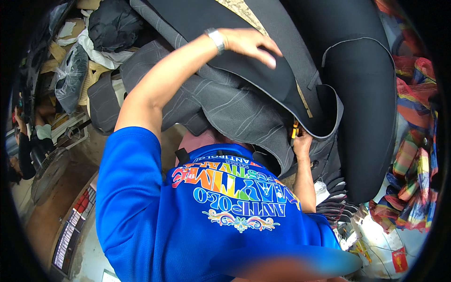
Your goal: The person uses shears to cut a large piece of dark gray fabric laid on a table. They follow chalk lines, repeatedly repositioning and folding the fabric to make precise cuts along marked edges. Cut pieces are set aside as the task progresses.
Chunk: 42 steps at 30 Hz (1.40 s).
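Observation:
Large sheets of dark grey fabric with thin pale lines (235, 110) and a plain black face spread in front of me, with folded, curling edges. My left hand (251, 44), a silver watch on its wrist, is over the black face (188, 23) with its fingers stretched out and nothing in them. Whether it touches the cloth I cannot tell. At the curled right edge of the fabric, my right hand (302, 142) is closed around a small tool with an orange and black handle (294, 130). The tool's working end is hidden.
A thick black fabric roll (359, 108) lies at the right, beside colourful checked cloth (413, 145). Stacked dark pieces (336, 199) sit near my right forearm. Leftward are a fan (49, 174), a bagged dark bundle (71, 77) and another person (23, 145).

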Available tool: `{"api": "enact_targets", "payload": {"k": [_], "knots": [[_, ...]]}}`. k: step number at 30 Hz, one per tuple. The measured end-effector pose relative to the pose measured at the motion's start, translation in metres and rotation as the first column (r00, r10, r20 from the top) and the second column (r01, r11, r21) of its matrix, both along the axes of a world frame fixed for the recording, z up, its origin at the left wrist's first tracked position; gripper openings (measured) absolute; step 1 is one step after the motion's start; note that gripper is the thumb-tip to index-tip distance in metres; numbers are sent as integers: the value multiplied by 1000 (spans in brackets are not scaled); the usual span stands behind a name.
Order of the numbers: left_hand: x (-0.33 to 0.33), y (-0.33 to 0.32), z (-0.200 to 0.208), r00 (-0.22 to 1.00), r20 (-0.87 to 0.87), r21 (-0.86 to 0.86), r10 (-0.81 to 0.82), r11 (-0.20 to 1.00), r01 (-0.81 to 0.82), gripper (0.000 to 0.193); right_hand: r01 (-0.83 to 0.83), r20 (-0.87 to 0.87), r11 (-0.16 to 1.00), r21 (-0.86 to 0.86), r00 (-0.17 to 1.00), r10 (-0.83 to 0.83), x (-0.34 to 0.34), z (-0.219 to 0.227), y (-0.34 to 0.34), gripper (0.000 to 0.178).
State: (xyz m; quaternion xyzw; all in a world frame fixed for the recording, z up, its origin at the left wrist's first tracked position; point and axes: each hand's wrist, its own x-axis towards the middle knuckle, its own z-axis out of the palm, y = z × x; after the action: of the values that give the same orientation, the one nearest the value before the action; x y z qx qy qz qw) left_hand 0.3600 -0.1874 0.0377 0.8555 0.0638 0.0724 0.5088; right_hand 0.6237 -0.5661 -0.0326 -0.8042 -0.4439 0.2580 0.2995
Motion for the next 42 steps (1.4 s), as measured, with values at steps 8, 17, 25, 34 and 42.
{"api": "enact_targets", "payload": {"k": [8, 17, 25, 34, 42], "knots": [[-85, -52, -9, 955, -195, 637, 225, 769, -52, 82, 26, -277, 943, -331, 953, -123, 16, 51, -4, 43], [-175, 61, -53, 201, -88, 753, 976, 198, -627, 74, -118, -579, 855, -505, 781, -234, 8, 96, 9, 55], [-176, 107, -73, -30, -260, 793, 965, 195, -577, 52, -104, -606, 834, -541, 737, -301, 21, 60, -12, 54], [-173, 113, -101, 81, -404, 678, 911, 358, -642, 31, -175, -638, 850, -498, 737, -222, 12, 57, -3, 57], [-191, 124, -81, -57, -387, 816, 920, 313, -485, 40, -199, -637, 840, -506, 743, -207, 8, 55, 3, 42]]}}
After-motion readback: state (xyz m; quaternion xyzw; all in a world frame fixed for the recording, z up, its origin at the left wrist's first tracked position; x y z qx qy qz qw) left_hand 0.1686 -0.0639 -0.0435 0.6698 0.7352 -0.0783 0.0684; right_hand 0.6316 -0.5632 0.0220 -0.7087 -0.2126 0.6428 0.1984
